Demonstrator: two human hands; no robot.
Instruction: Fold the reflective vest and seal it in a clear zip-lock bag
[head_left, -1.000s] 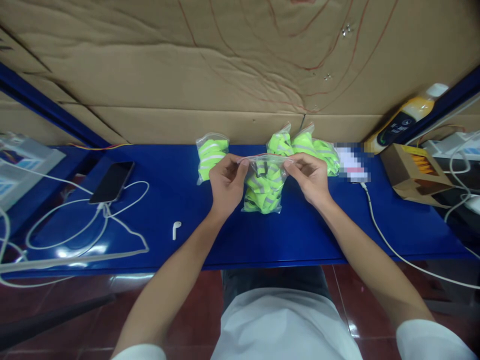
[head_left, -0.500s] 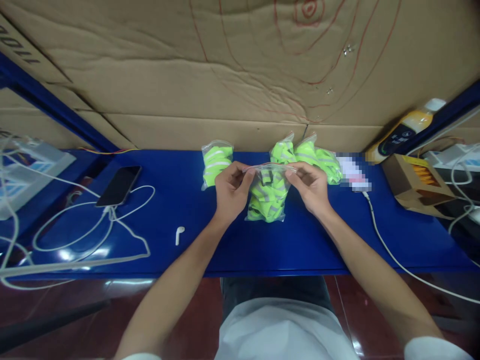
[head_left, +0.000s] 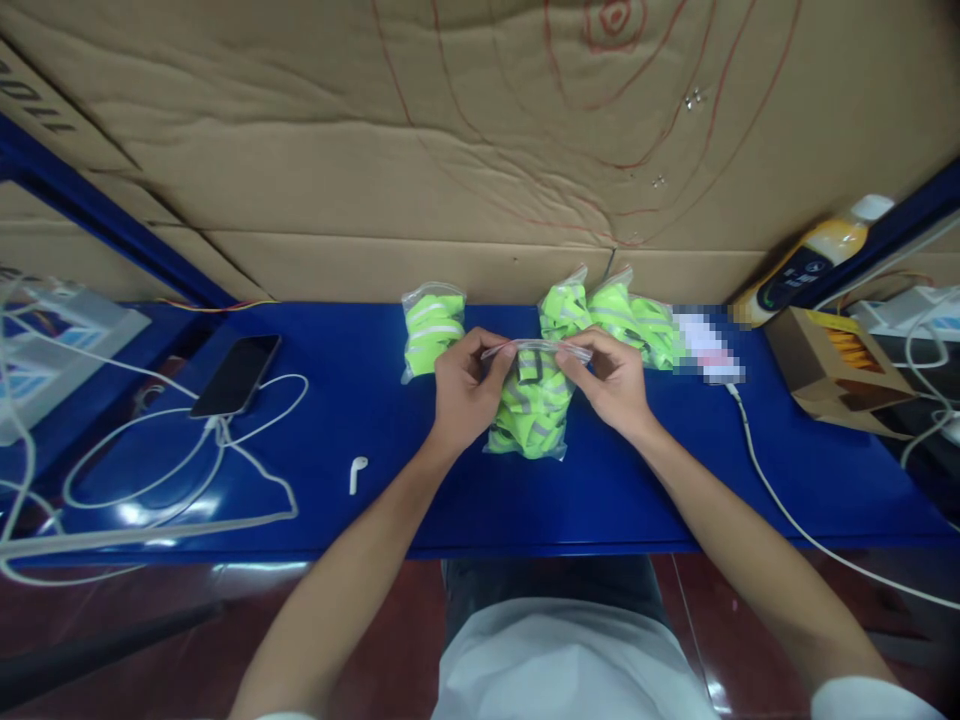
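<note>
A clear zip bag [head_left: 529, 410] full of neon yellow-green reflective straps stands on the blue table [head_left: 615, 480] in front of me. My left hand [head_left: 463, 385] pinches the left end of the bag's red zip strip. My right hand [head_left: 609, 378] pinches the strip right of its middle. Both hands are closed on the bag's top edge. Behind them lie more filled bags: one at the left [head_left: 430, 328] and a pile at the right [head_left: 622, 312].
A phone [head_left: 235, 375] with white cables [head_left: 187, 460] lies at the left, with a white earbud [head_left: 358, 472] nearer me. At the right are a cardboard box [head_left: 836, 368], a yellow bottle [head_left: 806, 258] and a white cable [head_left: 780, 500]. A cardboard wall [head_left: 450, 150] backs the table.
My right hand has slid leftward along the zip strip toward my left hand. The bag has stayed in place on the table.
</note>
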